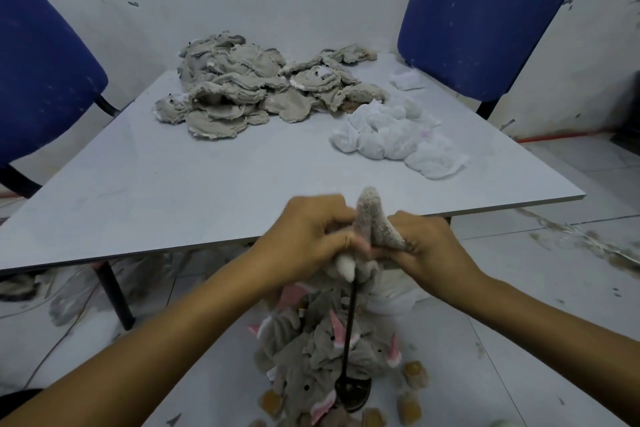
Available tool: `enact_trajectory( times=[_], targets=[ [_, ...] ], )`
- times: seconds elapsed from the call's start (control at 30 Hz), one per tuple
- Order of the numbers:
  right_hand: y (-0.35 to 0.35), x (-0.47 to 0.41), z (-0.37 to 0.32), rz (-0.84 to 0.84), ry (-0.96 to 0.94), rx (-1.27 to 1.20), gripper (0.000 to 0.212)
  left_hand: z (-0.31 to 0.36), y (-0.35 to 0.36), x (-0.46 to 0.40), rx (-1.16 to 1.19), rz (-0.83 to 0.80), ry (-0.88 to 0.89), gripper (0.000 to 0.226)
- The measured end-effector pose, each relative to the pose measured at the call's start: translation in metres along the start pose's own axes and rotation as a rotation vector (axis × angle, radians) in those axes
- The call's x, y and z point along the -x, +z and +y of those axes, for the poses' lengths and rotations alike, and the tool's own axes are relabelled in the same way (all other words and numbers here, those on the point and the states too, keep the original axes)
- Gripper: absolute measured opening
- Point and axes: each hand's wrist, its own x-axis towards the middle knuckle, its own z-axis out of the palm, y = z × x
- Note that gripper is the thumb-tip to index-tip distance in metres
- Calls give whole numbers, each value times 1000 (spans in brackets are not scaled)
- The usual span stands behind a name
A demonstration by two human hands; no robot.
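In the head view, the left hand [311, 236] and right hand [426, 246] both clench a grey plush skin [375, 222], held just off the near edge of the table [173, 184] and above an upright rod [348, 329] whose top is lost in the fabric. The skin looks light, soft and floppy, and its fuzzy nap should grip well. It is best pinched at the bunched folds near the rod, not at the loose tip. A grey heap [242, 90] lies on the table and a floor heap [304, 354] lies below the hands.
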Motion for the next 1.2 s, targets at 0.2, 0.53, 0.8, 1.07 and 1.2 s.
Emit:
enact_trajectory(
  times=[0.2, 0.53, 0.8, 1.07, 1.2],
  targets=[
    [-7, 0, -2, -100, 82, -161, 19, -6, 0, 7, 54, -76, -45, 11],
    [-33, -29, -25, 17, -21, -147, 29, 1, -20, 3, 205, -88, -179, 53],
    [-29, -26, -17, 4, -20, -86, 30, 6, -16, -1, 231, 76, -97, 34],
    [-19, -18, -10, -187, 126, -146, 29, 0, -13, 1, 312, 42, -141, 26],
    [-32, -24, -17, -101, 187, -375, 29, -1, -17, -2, 453, 78, -119, 23]
  ],
)
